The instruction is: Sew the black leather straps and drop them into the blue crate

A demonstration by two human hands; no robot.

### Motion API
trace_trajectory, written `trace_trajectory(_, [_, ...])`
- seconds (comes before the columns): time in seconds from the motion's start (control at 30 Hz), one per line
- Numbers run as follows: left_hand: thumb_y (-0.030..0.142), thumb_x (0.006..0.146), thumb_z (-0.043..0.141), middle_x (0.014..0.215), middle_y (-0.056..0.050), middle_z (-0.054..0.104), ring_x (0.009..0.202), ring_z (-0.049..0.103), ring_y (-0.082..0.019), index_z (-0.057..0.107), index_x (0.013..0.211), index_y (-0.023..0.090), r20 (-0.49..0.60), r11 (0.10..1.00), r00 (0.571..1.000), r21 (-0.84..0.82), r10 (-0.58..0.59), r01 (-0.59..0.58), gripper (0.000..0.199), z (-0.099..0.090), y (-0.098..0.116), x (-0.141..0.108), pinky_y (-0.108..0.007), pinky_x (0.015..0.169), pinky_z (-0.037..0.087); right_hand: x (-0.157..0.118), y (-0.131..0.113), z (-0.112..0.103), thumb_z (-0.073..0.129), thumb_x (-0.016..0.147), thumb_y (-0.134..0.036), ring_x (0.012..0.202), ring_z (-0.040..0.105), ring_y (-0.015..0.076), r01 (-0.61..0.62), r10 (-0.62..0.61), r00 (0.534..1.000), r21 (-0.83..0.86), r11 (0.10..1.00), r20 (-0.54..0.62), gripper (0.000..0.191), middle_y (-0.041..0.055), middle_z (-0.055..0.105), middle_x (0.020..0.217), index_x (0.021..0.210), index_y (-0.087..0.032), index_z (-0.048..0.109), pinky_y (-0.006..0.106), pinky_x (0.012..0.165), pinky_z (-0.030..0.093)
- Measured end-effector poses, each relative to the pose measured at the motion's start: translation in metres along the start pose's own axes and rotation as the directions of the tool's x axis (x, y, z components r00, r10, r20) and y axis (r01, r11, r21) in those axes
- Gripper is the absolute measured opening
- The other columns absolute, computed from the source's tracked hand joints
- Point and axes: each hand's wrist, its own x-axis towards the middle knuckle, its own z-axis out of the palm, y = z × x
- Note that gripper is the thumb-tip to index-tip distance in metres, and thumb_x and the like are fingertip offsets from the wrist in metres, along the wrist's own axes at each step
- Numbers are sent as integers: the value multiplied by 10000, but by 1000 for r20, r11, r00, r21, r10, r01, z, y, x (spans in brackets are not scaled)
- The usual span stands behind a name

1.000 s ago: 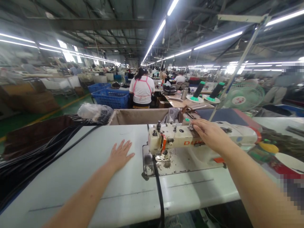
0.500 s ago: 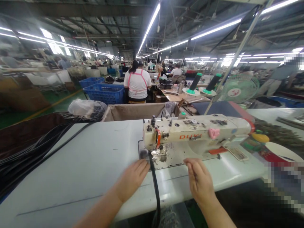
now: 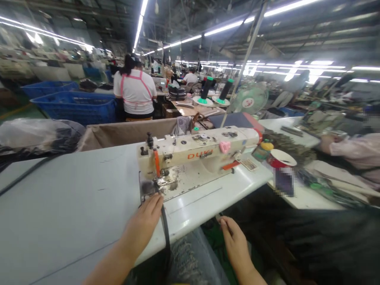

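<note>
A black strap [image 3: 165, 229] runs from under the needle area of a white sewing machine [image 3: 196, 152] toward me and hangs over the table's front edge. My left hand [image 3: 145, 217] rests on the table at the strap, its fingers together and fingertips pressed on it just in front of the needle plate; the thumb is hidden. Past the front edge of the table, at its underside, my right hand [image 3: 233, 233] is closed in a pinch. A small greyish thing shows at its fingertips, too unclear to name.
The white tabletop [image 3: 74, 202] spreads to the left. Behind the machine stand a fabric-lined bin [image 3: 127, 132], blue crates [image 3: 74, 107] and thread cones [image 3: 205, 91]. A red bowl [image 3: 280, 158] stands on the right. A co-worker [image 3: 136, 89] sits ahead; another person's arm [image 3: 350, 148] shows at right.
My right hand has moved from above the tabletop near the machine down to below the front edge. The left hand stays at the strap. The view has turned right.
</note>
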Motion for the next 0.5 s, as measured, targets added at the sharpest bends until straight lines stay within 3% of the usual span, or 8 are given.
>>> trace_trajectory(0.07, [51, 956, 432, 1374, -175, 679, 1267, 648, -296, 689, 1306, 95, 27, 1000, 999, -1, 22, -22, 437, 5, -6, -4, -449, 1090, 554, -5, 9, -1, 575, 887, -729, 757, 648, 244, -149, 150, 989, 48, 988, -10, 548, 61, 701, 747, 799, -211, 730, 334, 757, 527])
trace_trajectory(0.23, [63, 938, 423, 1320, -178, 707, 1254, 646, -332, 729, 1249, 110, 42, 995, 997, -77, 61, -58, 438, 13, -16, -7, -499, 1090, 532, -9, 47, -13, 561, 819, -769, 578, 581, 202, -339, 348, 930, 85, 937, -121, 605, 27, 643, 596, 719, -198, 735, 301, 590, 457])
trace_trajectory(0.33, [87, 910, 435, 1333, -147, 704, 1266, 640, -307, 716, 1268, 164, -5, 984, 998, -168, 56, -56, 461, 15, -17, -13, -473, 1112, 511, -10, 71, -30, 561, 825, -726, 575, 600, 198, -417, 436, 871, 129, 900, -225, 577, 37, 690, 650, 749, -187, 751, 297, 579, 454])
trace_trajectory(0.5, [140, 901, 461, 1325, -140, 702, 1261, 631, -300, 692, 1263, 171, -46, 965, 998, -255, 53, -63, 430, 25, -20, -24, -458, 1172, 441, 0, 103, -60, 662, 908, -572, 708, 697, 190, -499, 530, 766, 184, 847, -364, 404, 22, 769, 858, 947, -182, 758, 325, 740, 544])
